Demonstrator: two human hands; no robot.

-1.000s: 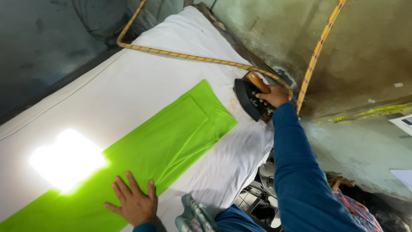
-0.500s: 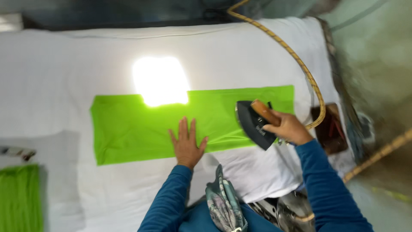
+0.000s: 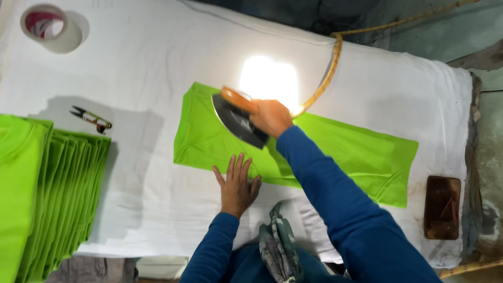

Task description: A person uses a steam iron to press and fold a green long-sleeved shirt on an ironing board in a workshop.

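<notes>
White-padded tabletop across the whole frame, bright green cloth spread flat from centre to right, green stack at lower left. Iron on the cloth's left end at centre, gripped by its handle in the closed right hand, yellow cord running up to the top edge; left hand open, fingers spread, pressed flat at the cloth's lower edge. Brown iron rest at lower right, tape roll at upper left, small snips at left.

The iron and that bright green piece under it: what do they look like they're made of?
Iron: seemingly dark metal body, dull sheen; smooth orange handle, perhaps wood or plastic, gripped by the right hand. Green piece: thin matte fabric, lying flat with soft creases, probably knit.
</notes>
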